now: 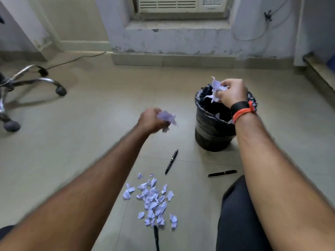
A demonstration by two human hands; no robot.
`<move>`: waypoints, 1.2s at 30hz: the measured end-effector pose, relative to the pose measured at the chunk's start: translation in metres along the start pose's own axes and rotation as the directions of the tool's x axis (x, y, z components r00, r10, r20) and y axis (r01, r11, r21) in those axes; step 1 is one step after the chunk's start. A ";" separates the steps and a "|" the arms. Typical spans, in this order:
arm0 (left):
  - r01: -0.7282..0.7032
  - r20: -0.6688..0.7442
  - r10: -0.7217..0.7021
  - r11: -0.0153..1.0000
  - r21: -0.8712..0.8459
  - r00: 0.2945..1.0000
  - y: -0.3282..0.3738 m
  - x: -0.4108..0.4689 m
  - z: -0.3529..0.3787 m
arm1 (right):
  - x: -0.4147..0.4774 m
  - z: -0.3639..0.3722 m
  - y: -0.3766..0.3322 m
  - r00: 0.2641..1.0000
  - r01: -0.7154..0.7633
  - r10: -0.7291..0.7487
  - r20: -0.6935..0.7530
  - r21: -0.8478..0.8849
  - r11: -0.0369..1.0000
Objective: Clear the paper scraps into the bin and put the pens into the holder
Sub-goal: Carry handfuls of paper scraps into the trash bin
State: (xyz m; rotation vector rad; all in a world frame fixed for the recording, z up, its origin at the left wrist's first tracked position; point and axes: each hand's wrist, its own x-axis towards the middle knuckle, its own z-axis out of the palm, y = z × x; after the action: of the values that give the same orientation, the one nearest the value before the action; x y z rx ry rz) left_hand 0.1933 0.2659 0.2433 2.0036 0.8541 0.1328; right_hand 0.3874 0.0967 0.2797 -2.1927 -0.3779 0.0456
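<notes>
The person's right hand (233, 93) is held over the open mouth of the bin (208, 134). Its fingers are curled tightly round a bunch of paper scraps (216, 89), which stick out to the left of the fist above the rim. The bin is black, lined with a black bag, and stands on the floor tiles (90, 124). One loose scrap (217, 115) shows inside it against the liner. A black band and an orange band (242, 110) sit side by side on the right wrist.

The left hand (150, 122) is in the air to the left of the bin and apart from it. It is closed round a handful of scraps (166, 119) that bulge out on the side facing the bin. This hand is blurred.

Nearer the person, a pile of scraps (152, 201) lies spread on the floor between the two forearms. Three black pens lie on the tiles. The first pen (171, 162) lies slantwise between the pile and the bin. The second pen (222, 173) lies almost level, just beyond a dark trouser knee (235, 214). The third pen (156, 238) points away from the person, its tip touching the near edge of the pile.

A chrome chair base with castors (27, 82) stands at the far left. A window air conditioner (174, 4) is set in the back wall.
</notes>
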 end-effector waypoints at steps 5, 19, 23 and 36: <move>0.036 0.132 -0.009 0.978 -0.208 0.991 0.092 0.059 0.049 | 0.023 -0.012 0.019 0.986 -0.113 0.118 -0.115 0.052 0.992; 0.008 0.169 0.049 0.947 -0.322 0.984 0.118 0.070 0.085 | 0.013 0.020 0.043 0.960 -0.240 0.269 -0.081 0.260 0.935; -0.034 0.146 0.081 0.954 -0.299 0.986 0.081 0.052 0.071 | -0.006 0.014 0.029 0.985 -0.170 0.174 0.008 0.243 0.955; 0.111 0.169 -0.069 0.961 -0.253 0.983 -0.072 -0.031 0.103 | -0.099 0.042 0.093 0.871 -0.053 0.125 0.476 -0.161 0.985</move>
State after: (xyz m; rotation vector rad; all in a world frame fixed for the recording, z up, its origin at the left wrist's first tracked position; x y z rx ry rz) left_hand 0.1751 0.1972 0.1353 1.7009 0.7811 0.0314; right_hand 0.3092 0.0486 0.1714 -2.3250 -0.5722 0.6512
